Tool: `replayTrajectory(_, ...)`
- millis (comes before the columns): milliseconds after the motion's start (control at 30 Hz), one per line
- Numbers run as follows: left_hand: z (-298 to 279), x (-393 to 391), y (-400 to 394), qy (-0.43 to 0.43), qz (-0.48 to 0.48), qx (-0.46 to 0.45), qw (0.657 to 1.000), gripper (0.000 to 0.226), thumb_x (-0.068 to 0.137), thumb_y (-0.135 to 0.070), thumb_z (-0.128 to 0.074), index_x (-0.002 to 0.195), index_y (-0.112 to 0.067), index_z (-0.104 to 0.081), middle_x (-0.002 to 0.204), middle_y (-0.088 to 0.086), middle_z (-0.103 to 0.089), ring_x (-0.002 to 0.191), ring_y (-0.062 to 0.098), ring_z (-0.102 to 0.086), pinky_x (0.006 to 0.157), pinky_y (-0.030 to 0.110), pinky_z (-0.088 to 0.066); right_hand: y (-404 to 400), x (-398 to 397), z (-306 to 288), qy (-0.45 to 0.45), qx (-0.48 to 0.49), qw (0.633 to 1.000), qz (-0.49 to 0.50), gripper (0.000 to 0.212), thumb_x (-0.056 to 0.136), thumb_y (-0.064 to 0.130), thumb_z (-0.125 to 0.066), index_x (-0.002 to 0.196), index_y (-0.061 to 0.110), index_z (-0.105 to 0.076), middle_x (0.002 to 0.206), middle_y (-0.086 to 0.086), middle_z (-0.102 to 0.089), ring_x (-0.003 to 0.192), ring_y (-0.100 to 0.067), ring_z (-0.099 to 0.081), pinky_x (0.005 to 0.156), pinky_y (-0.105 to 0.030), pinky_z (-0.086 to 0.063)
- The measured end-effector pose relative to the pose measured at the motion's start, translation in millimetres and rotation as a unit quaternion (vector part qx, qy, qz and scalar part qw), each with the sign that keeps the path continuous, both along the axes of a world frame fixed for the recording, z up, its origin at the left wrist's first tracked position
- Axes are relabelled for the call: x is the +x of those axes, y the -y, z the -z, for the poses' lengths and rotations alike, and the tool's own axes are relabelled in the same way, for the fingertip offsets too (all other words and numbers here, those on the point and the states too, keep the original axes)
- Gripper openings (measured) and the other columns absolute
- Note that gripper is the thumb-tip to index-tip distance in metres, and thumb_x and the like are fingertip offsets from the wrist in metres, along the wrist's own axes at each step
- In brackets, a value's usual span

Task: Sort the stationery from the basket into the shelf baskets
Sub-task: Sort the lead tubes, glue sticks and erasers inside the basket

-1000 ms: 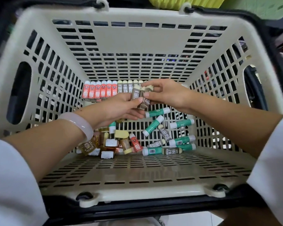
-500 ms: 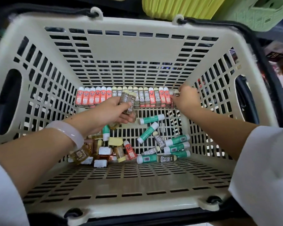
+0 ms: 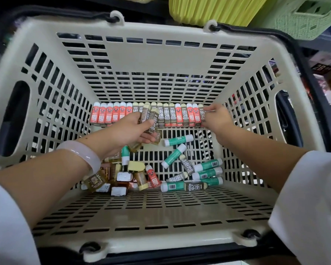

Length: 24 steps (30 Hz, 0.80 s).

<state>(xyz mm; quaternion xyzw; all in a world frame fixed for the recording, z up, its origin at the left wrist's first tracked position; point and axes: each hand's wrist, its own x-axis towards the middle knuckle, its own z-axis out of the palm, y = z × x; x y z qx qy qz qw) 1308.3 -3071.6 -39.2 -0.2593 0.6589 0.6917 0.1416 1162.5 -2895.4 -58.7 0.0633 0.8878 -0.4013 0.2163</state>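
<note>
inside cream basket (image 3: pixel 46 104), lead tubes (image 3: pixel 161 115) rowed, left fingers (image 3: pixel 148 129) clamping several, right fingers (image 3: pixel 211 109) pinching one

Bright, even overhead light fills the basket (image 3: pixel 46 115) with soft shadows; wide-angle distortion bows its rim, and the frame's corners are slightly blurred.

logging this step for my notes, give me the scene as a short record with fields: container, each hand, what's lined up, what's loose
container: beige slotted shopping basket, black handles
left hand: left hand grips a bunch of grey 2B lead tubes
right hand: right hand pinches a tube at the right end of the row
lined up: row of red and grey tubes standing against the far wall
loose, right: green glue sticks mixed with grey 2B tubes
loose, left: heap of brown and cream packets
behind: yellow basket, green basket
</note>
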Motion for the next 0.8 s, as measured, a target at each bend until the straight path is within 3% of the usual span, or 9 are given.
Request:
replayTrajectory(67,-2,0,-1,0.001,-0.005,0.008,1.0,0.015,0.095,-0.022,-0.046,0.108,-0.013,-0.046,0.087,0.011,-0.066,0.065,0.01,-0.069,0.064,0.018,-0.057,2,6,-10,-0.065,0.092,0.991,-0.074,0.026,0.089,0.004,-0.048,0.114,0.011,-0.052,0.117,-0.014,-0.056,0.092,-0.026,-0.059,0.072,-0.034,-0.053)
replayTrajectory(133,-5,0,-2,-0.001,-0.012,0.025,1.0,0.021,0.095,-0.02,-0.046,0.114,-0.011,-0.044,0.089,0.013,-0.066,0.067,0.011,-0.069,0.063,0.018,-0.056,13,23,-20,-0.116,0.081,0.976,-0.163,0.03,0.091,0.011,-0.05,0.121,0.009,-0.051,0.12,-0.01,-0.054,0.086,-0.016,-0.054,0.06,-0.018,-0.042)
replayTrajectory(200,-9,0,-4,-0.01,-0.008,0.048,0.999,0.023,0.095,-0.02,-0.047,0.116,-0.011,-0.047,0.092,0.014,-0.066,0.072,0.014,-0.068,0.065,0.019,-0.056,27,47,-29,-0.014,-0.048,0.975,-0.218,0.029,0.093,0.023,-0.051,0.12,0.013,-0.054,0.115,-0.003,-0.058,0.088,-0.008,-0.055,0.07,-0.015,-0.045)
replayTrajectory(267,-12,0,-6,-0.02,0.008,0.059,0.998,0.021,0.093,-0.022,-0.049,0.113,-0.014,-0.052,0.096,0.013,-0.067,0.077,0.016,-0.069,0.069,0.02,-0.057,38,68,-34,0.111,-0.169,0.953,-0.226,0.018,0.094,0.025,-0.051,0.102,0.013,-0.061,0.095,-0.002,-0.062,0.085,-0.011,-0.058,0.083,-0.027,-0.051)
replayTrajectory(367,-13,1,-9,-0.023,0.015,0.046,0.999,0.014,0.095,-0.021,-0.045,0.103,-0.016,-0.056,0.098,0.012,-0.066,0.077,0.015,-0.068,0.071,0.02,-0.057,42,72,-33,0.125,-0.232,0.946,-0.191,0.015,0.094,0.018,-0.051,0.083,0.012,-0.058,0.079,-0.002,-0.06,0.075,-0.015,-0.06,0.08,-0.029,-0.054)
replayTrajectory(433,-12,1,-8,-0.018,0.016,0.009,1.0,0.015,0.097,-0.02,-0.042,0.102,-0.014,-0.055,0.099,0.011,-0.065,0.079,0.014,-0.067,0.067,0.017,-0.056,37,61,-30,0.079,-0.197,0.966,-0.146,0.01,0.095,0.019,-0.048,0.093,0.012,-0.055,0.085,-0.003,-0.061,0.075,-0.014,-0.062,0.069,-0.023,-0.054)
replayTrajectory(533,-8,1,-5,-0.01,0.018,-0.042,0.999,0.014,0.095,-0.021,-0.044,0.101,-0.014,-0.056,0.1,0.008,-0.061,0.079,0.013,-0.064,0.068,0.017,-0.056,18,35,-23,0.025,-0.102,0.994,-0.027,0.023,0.097,0.019,-0.044,0.116,0.008,-0.05,0.083,-0.006,-0.061,0.058,-0.012,-0.06,0.051,-0.019,-0.053)
replayTrajectory(700,-5,0,0,-0.011,0.003,-0.048,0.999,0.023,0.093,-0.013,-0.049,0.112,-0.001,-0.056,0.082,0.006,-0.061,0.065,0.013,-0.058,0.058,0.016,-0.054,-7,9,-9,-0.036,0.053,0.997,0.03,0.023,0.095,0.009,-0.047,0.118,0.005,-0.046,0.112,-0.02,-0.058,0.088,-0.031,-0.066,0.08,-0.043,-0.056)
replayTrajectory(800,-6,0,0,-0.011,0.007,-0.039,0.999,0.025,0.09,-0.011,-0.054,0.115,-0.005,-0.049,0.078,0.006,-0.068,0.055,0.009,-0.059,0.049,0.014,-0.049,-8,9,-6,-0.09,0.112,0.99,0.005,0.012,0.094,0.01,-0.048,0.105,0.004,-0.049,0.1,-0.013,-0.057,0.085,-0.028,-0.062,0.077,-0.036,-0.054)
